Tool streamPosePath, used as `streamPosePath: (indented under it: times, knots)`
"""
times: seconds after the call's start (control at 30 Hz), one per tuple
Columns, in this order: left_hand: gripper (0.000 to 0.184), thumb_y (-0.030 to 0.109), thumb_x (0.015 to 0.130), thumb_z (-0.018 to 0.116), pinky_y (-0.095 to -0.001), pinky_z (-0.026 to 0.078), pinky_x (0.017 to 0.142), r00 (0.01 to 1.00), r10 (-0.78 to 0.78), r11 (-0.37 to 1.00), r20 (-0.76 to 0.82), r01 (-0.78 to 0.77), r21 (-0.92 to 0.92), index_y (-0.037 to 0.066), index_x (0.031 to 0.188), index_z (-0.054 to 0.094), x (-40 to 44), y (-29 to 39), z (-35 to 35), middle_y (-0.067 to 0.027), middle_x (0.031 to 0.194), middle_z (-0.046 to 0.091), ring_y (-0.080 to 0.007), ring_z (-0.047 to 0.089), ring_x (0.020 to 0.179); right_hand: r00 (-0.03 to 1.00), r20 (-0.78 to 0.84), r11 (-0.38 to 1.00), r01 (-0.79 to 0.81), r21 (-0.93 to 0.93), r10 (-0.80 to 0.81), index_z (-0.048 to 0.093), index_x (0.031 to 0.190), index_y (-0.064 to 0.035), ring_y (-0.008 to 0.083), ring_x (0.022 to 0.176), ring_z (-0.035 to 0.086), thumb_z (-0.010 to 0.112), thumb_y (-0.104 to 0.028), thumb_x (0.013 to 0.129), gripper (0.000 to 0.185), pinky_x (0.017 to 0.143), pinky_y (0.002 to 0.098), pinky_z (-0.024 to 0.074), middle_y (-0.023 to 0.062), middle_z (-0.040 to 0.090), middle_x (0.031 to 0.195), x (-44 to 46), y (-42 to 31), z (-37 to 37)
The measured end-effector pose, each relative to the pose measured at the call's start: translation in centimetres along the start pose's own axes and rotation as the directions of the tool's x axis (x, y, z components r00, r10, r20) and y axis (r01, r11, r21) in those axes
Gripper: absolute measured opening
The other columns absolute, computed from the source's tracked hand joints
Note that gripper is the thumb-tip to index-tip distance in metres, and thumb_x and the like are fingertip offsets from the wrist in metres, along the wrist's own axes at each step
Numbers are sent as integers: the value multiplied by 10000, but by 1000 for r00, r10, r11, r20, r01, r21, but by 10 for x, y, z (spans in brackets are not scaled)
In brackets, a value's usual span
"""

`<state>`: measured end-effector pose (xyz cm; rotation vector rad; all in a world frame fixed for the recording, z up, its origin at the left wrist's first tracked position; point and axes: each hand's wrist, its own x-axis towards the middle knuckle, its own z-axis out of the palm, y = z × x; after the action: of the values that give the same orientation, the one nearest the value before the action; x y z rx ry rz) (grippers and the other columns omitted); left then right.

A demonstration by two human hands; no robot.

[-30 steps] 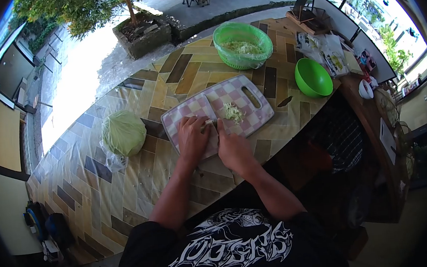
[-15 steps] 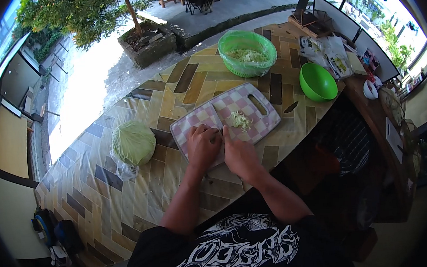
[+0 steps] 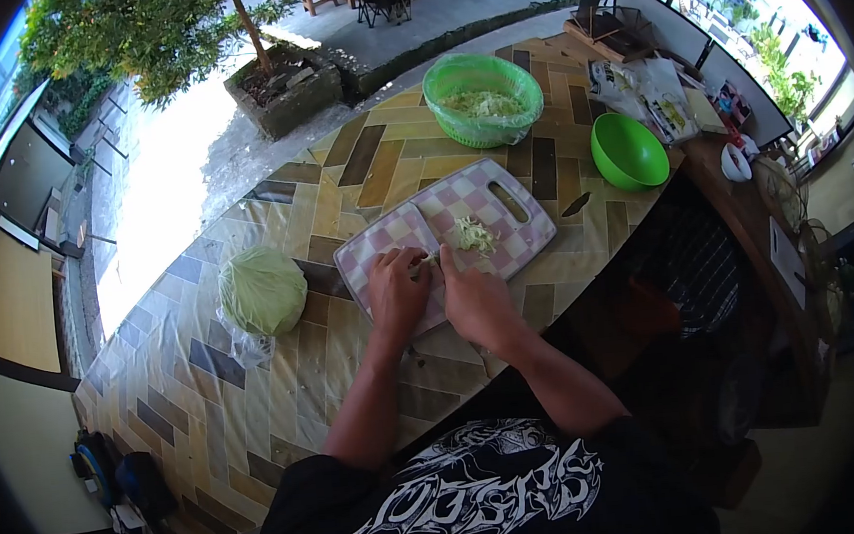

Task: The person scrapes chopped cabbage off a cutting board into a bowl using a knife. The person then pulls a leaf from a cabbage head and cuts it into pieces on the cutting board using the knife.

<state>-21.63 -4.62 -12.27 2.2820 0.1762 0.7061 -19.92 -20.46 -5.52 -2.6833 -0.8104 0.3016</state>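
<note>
A pink-and-white checked cutting board [image 3: 385, 238] lies tilted in front of me on the table. My left hand [image 3: 398, 287] is on its near side, fingers curled over a small pale piece of cabbage [image 3: 431, 258] that they mostly hide. Close beside it, my right hand [image 3: 476, 301] grips a knife [image 3: 428, 223], its thin blade seen nearly edge-on and pointing away from me; the handle is hidden in the fist. Right of the blade rests a small heap of shredded cabbage [image 3: 475, 235]. A cabbage head [image 3: 262, 291] sits left of the board on clear plastic.
Beyond the board stands a green basket [image 3: 485, 131] lined with plastic, with shredded cabbage inside. A bright green bowl [image 3: 629, 154] is near the table's right edge, with packets [image 3: 657, 98] behind it. The patterned table [image 3: 285, 379] has a curved near edge.
The view has shifted slightly, moving everything a little leftward. My left fingers have shifted on the cabbage piece, so more of it shows beside the blade. Both hands stay at the board.
</note>
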Motion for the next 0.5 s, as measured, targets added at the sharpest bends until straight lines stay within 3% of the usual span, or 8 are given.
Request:
streamPosePath:
  times: [0.27, 0.5]
  knots:
    - [153, 143, 833, 796, -487, 534, 869, 1000, -16, 1000, 20, 15, 24, 31, 936, 811, 0, -3, 1, -171, 930, 730, -403, 682, 960, 1000, -5, 1000, -22, -13, 22, 353, 1639, 70, 452, 801, 761, 544, -101, 989, 699, 747, 563, 607, 295, 749, 887, -6, -3, 30]
    - [144, 154, 843, 799, -486, 540, 885, 999, -33, 999, 40, 34, -30, 35, 922, 804, 1, -12, 3, -171, 953, 738, -399, 689, 985, 999, 35, 999, 21, -26, -20, 329, 1641, 86, 442, 793, 767, 539, -76, 988, 704, 735, 540, 616, 293, 753, 894, -6, -5, -6]
